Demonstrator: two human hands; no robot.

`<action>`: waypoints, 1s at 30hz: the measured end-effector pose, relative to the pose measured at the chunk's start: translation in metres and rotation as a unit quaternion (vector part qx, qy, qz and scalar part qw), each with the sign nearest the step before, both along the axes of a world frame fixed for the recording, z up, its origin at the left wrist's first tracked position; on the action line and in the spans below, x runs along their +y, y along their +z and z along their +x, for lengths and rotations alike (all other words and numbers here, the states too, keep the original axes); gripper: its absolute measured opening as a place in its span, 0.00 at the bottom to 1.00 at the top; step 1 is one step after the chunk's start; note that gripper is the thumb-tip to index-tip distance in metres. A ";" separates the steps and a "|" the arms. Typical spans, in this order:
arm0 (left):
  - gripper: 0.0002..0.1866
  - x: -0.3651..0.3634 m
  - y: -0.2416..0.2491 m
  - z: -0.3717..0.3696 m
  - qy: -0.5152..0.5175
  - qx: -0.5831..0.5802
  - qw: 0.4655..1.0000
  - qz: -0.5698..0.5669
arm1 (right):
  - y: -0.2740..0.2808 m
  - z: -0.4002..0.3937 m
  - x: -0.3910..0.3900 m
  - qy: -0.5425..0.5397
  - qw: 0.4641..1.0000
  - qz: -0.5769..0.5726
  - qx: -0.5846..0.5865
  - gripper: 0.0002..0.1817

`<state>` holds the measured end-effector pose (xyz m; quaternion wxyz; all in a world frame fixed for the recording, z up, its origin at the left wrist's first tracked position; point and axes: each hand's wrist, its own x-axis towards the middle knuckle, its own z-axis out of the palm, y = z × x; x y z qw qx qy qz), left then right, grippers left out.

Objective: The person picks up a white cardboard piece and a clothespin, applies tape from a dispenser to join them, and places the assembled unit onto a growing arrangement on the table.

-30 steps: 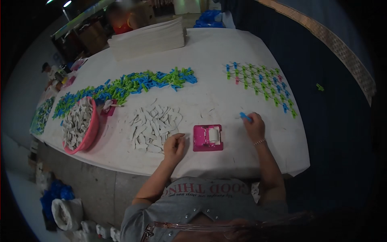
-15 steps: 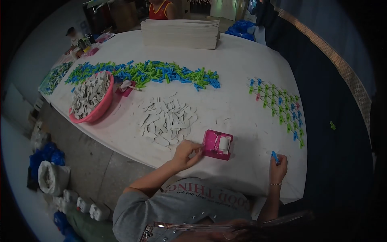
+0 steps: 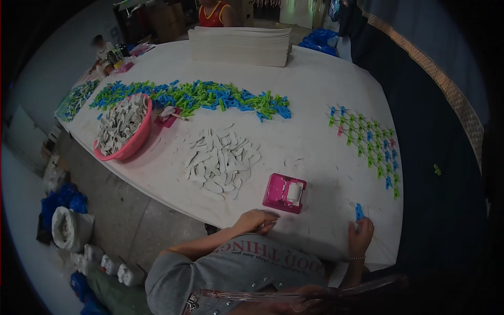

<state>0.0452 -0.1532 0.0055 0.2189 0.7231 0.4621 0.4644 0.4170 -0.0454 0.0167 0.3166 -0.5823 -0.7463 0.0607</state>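
My left hand [image 3: 256, 221] is at the near table edge, just below and left of a pink tape dispenser [image 3: 283, 193] with a white roll. Its fingers are loosely bent and apart, and I see nothing in them. My right hand [image 3: 360, 236], with a beaded bracelet at the wrist, lies low at the right of the table. Its fingertips close on the lower end of a blue clothespin [image 3: 359, 211], which points away from me. A small pale piece lies at the clothespin's far tip. Left of the dispenser spreads a pile of grey-white strips [image 3: 223, 160].
Rows of green, blue and pink clothespins [image 3: 369, 137] lie at the right. A long heap of green and blue clothespins [image 3: 202, 97] crosses the table. A pink basin [image 3: 140, 139] holds more strips. Beyond stand a stack of pale sheets [image 3: 239, 47] and a person in red [image 3: 212, 16].
My left hand has drawn back from the dispenser toward the table edge. My right hand has slid slightly toward me, showing more of the blue clothespin. The view has shifted a little.
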 end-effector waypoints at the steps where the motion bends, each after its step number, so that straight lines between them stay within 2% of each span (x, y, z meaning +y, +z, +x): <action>1: 0.10 0.000 -0.001 -0.001 -0.007 0.004 1.000 0.001 | 0.001 -0.003 -0.001 -0.001 1.000 -0.001 -0.001 0.16; 5: 0.11 -0.002 0.008 0.000 -0.009 0.015 1.000 0.009 | 0.008 -0.019 -0.011 0.021 0.996 -0.020 -0.078 0.24; 6: 0.11 -0.003 0.007 0.001 -0.036 0.011 0.999 -0.001 | 0.009 -0.021 -0.014 0.032 0.994 -0.022 -0.099 0.27; 8: 0.12 0.003 0.005 0.001 -0.033 -0.026 0.999 0.001 | 0.006 -0.022 -0.014 0.004 0.990 -0.030 -0.135 0.31; 9: 0.12 0.005 -0.005 0.002 -0.078 -0.025 0.997 -0.008 | 0.003 -0.023 -0.013 -0.009 0.991 -0.020 -0.135 0.30; 11: 0.11 0.001 -0.031 0.001 -0.025 -0.084 0.996 -0.001 | 0.001 -0.022 -0.012 -0.030 0.991 0.001 -0.129 0.28; 12: 0.11 -0.001 -0.029 0.002 -0.062 -0.074 0.995 -0.002 | 0.001 -0.022 -0.011 -0.033 0.992 0.013 -0.124 0.27; 14: 0.09 -0.008 -0.021 -0.001 -0.001 -0.139 0.982 -0.126 | 0.004 -0.023 -0.011 -0.059 0.992 0.002 -0.109 0.26; 18: 0.08 -0.004 -0.023 -0.011 -0.013 -0.112 0.983 -0.146 | 0.002 -0.017 -0.012 -0.060 0.990 0.029 -0.123 0.23; 21: 0.09 -0.001 -0.010 -0.002 -0.029 -0.164 0.972 -0.166 | 0.006 0.009 -0.008 -0.116 0.982 -0.004 -0.150 0.22; 23: 0.08 -0.002 0.008 0.010 -0.020 -0.244 0.952 -0.183 | 0.000 0.037 0.001 -0.155 0.976 0.020 -0.155 0.21; 24: 0.08 0.000 0.004 0.009 -0.023 -0.244 0.952 -0.182 | -0.002 0.051 0.006 -0.188 0.968 0.041 -0.159 0.20; 26: 0.08 -0.001 -0.010 0.003 -0.011 -0.163 0.972 -0.169 | -0.005 0.076 0.020 -0.202 0.966 0.033 -0.158 0.19; 30: 0.09 -0.001 -0.003 0.012 -0.019 -0.232 0.952 -0.198 | -0.001 0.102 0.046 -0.205 0.965 0.022 -0.163 0.16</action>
